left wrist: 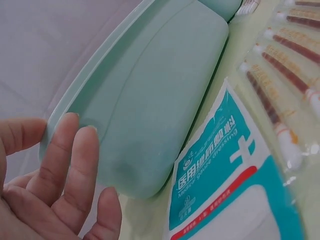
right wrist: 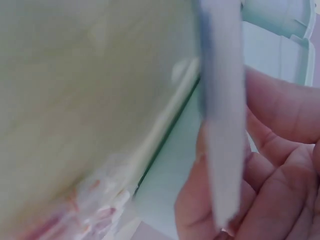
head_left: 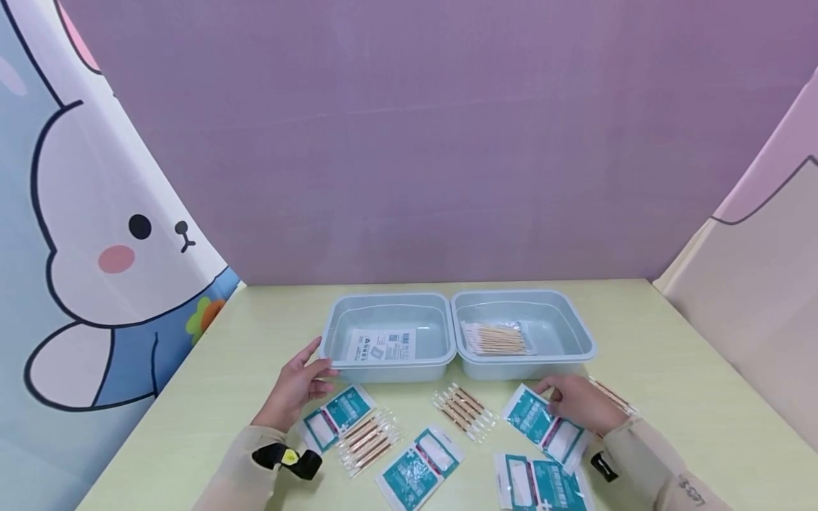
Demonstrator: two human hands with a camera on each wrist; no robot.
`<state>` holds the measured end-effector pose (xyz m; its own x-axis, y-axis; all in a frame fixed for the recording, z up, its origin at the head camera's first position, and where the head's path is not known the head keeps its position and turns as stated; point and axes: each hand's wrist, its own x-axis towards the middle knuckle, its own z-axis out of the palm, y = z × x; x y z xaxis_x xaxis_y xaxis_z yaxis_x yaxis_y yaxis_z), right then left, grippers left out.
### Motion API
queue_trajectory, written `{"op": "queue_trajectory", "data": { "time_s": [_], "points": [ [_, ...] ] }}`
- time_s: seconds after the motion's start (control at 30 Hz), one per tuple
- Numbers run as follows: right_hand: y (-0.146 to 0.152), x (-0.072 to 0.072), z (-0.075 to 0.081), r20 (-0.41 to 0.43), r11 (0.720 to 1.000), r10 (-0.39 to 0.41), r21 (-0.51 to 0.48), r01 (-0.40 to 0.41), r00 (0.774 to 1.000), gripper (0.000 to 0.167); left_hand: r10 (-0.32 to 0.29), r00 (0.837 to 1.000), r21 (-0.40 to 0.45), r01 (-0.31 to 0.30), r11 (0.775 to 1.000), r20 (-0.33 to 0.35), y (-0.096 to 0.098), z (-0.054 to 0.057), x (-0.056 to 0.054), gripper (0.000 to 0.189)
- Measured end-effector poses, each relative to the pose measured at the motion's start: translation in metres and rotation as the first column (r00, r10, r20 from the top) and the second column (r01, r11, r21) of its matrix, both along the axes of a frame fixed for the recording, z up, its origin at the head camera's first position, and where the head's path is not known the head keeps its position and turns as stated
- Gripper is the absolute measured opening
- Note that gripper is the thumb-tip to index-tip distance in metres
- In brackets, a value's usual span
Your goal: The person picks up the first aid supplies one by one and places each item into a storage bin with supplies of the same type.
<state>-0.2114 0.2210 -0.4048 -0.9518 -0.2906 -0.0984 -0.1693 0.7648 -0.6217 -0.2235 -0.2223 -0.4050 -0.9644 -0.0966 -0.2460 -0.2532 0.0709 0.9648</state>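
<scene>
My left hand (head_left: 295, 387) touches the left end of a pale blue plastic basket (head_left: 390, 372), its fingers loosely extended at the rim and wall. In the right wrist view, a packet (right wrist: 225, 130) is seen edge-on between thumb and fingers of my right hand (right wrist: 280, 185). From the head view it is a teal-and-white gauze dressing packet (head_left: 529, 414), pinched at its upper edge just in front of the second basket (head_left: 524, 367). Another gauze packet (left wrist: 210, 185) lies beside the left hand, next to a pack of brown-stemmed swabs (head_left: 369, 441).
A pack of wooden cotton swabs (head_left: 501, 340) lies in the right basket; a printed label (head_left: 382, 345) shows in the left one. On the table (head_left: 677, 397) lie more gauze packets (head_left: 420, 468) and swab packs (head_left: 465, 411). A purple wall (head_left: 409, 142) stands behind.
</scene>
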Motion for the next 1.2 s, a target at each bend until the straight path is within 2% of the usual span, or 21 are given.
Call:
{"op": "queue_trajectory", "data": {
  "time_s": [0.13, 0.4, 0.73, 1.2],
  "points": [
    [0.0, 0.0, 0.001, -0.069, 0.998, 0.065, -0.018, -0.067, 0.995, 0.021, -0.001, 1.0, 0.02, 0.001, 1.0, -0.008, 0.0, -0.002, 0.0, 0.059],
    [-0.009, 0.003, 0.009, -0.073, 0.992, 0.052, -0.108, -0.06, 0.996, 0.022, 0.01, 1.0, 0.075, -0.008, 0.997, -0.025, 0.001, -0.002, -0.004, 0.061],
    [-0.02, 0.004, 0.027, -0.155, 0.976, 0.15, -0.132, -0.171, 0.977, 0.021, 0.031, 1.0, 0.083, -0.031, 0.996, -0.002, 0.003, -0.003, 0.0, 0.062],
    [-0.052, -0.014, 0.05, -0.153, 0.976, 0.12, -0.161, -0.145, 0.981, 0.025, 0.033, 0.999, 0.071, -0.032, 0.997, -0.009, 0.003, -0.004, -0.001, 0.061]
  ]
}}
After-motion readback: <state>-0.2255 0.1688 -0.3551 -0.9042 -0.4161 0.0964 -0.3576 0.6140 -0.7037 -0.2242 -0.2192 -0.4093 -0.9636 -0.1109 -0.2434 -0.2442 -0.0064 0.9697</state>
